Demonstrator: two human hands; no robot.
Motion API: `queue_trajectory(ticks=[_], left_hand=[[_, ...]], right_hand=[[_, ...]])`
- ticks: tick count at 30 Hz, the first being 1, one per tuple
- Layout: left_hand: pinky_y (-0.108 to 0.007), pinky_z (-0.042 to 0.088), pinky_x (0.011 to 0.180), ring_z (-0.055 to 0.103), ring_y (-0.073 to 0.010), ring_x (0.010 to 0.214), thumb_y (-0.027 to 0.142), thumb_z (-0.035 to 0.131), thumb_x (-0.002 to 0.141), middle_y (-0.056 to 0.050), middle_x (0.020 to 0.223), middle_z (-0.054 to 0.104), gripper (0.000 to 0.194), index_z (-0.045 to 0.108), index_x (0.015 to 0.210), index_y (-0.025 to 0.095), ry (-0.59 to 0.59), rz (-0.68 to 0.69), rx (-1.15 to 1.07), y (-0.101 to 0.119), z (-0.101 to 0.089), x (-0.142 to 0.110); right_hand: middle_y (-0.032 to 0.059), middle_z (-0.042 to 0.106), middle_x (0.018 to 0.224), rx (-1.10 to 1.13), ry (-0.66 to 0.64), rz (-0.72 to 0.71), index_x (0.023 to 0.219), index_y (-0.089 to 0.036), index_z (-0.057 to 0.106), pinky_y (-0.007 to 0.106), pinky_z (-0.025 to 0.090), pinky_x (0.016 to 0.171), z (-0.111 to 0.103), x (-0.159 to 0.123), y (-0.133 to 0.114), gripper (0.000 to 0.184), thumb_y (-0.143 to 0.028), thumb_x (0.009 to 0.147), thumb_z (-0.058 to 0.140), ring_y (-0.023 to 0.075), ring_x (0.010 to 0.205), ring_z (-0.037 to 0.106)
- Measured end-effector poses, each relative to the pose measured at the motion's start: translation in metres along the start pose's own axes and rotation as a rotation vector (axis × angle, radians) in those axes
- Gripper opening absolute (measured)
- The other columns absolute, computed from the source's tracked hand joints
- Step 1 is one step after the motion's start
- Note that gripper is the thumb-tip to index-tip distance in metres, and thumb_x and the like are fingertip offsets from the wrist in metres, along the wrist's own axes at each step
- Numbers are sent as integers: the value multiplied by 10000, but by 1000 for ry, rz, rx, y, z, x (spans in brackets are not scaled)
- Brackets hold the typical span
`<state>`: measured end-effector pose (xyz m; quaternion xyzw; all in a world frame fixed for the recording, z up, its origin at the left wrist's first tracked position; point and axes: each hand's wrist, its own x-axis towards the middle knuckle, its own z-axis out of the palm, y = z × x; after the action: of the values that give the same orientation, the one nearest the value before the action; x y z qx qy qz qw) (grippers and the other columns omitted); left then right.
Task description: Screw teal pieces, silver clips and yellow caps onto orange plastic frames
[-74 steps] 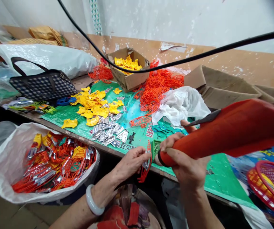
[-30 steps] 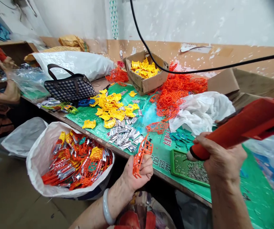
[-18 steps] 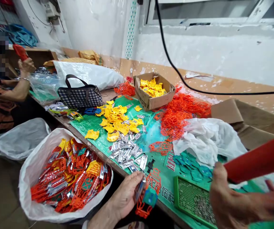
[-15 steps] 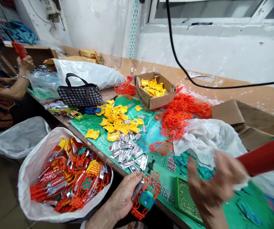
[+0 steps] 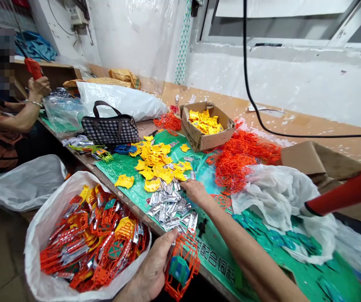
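Note:
My left hand (image 5: 155, 262) is closed around an orange plastic frame (image 5: 183, 264) with a teal piece set in it, held off the table's front edge. Stretched across the table, my right hand (image 5: 195, 191) has its fingers drawn together at the pile of silver plastic parts (image 5: 170, 207). What those fingertips pinch, if anything, is too small to make out. Yellow plastic shells (image 5: 157, 161) lie just beyond the silver parts. In front of the table, a white-lined container (image 5: 42, 224) is full of assembled orange, yellow and silver pieces.
A red power tool (image 5: 340, 191) is at the right, above teal parts (image 5: 274, 239) and a white plastic bag (image 5: 274, 188). Orange frames (image 5: 237, 155) heap beside a cardboard box (image 5: 210, 140) of yellow shells. A checked bag (image 5: 111, 129) stands left. Another person's hand (image 5: 39, 88) grips a red tool.
My right hand has moved left, from beside the red power tool to the silver parts, its fingers closing in. The left hand still holds the orange frame, now slightly lower.

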<state>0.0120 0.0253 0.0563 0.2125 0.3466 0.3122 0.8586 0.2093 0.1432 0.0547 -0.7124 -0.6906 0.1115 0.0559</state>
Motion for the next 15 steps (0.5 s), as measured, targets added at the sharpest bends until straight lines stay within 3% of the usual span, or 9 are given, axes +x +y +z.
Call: queue_trajectory(ticks=[7, 9, 11, 13, 15], left_hand=[[-200, 499, 541, 593, -100, 482, 278, 673, 843, 17, 569, 641, 186, 635, 718, 145, 219, -94, -266, 9, 3, 6], [-180, 422, 426, 489, -79, 376, 322, 623, 878, 57, 459, 517, 244, 610, 712, 143, 139, -99, -346, 11, 2, 12], [-170, 320, 348, 399, -71, 324, 390, 578, 895, 80, 420, 417, 303, 608, 740, 132, -24, -95, -391, 12, 0, 18], [-171, 270, 329, 370, -71, 316, 428, 555, 896, 83, 427, 396, 333, 612, 783, 120, -148, -87, -414, 14, 0, 23], [-181, 286, 337, 396, -81, 328, 441, 531, 904, 70, 452, 433, 348, 616, 825, 114, -183, -65, -421, 15, 4, 26]], right_hand=[[76, 616, 1146, 247, -30, 66, 1090, -159, 610, 417, 517, 874, -9, -9, 10, 242, -318, 911, 582, 204, 1015, 609], [64, 628, 1068, 392, 11, 73, 970, -144, 630, 400, 504, 870, -15, -23, 12, 151, -266, 886, 601, 197, 992, 602], [40, 633, 928, 575, 42, 73, 863, -146, 611, 352, 508, 814, -23, -44, 11, 87, -230, 860, 591, 172, 895, 607], [6, 611, 780, 782, 35, 68, 820, -161, 569, 299, 512, 705, -29, -70, 5, 117, -274, 850, 565, 138, 739, 600], [-17, 590, 699, 980, 4, 69, 834, -175, 539, 277, 506, 609, -32, -99, -4, 202, -376, 842, 551, 120, 621, 578]])
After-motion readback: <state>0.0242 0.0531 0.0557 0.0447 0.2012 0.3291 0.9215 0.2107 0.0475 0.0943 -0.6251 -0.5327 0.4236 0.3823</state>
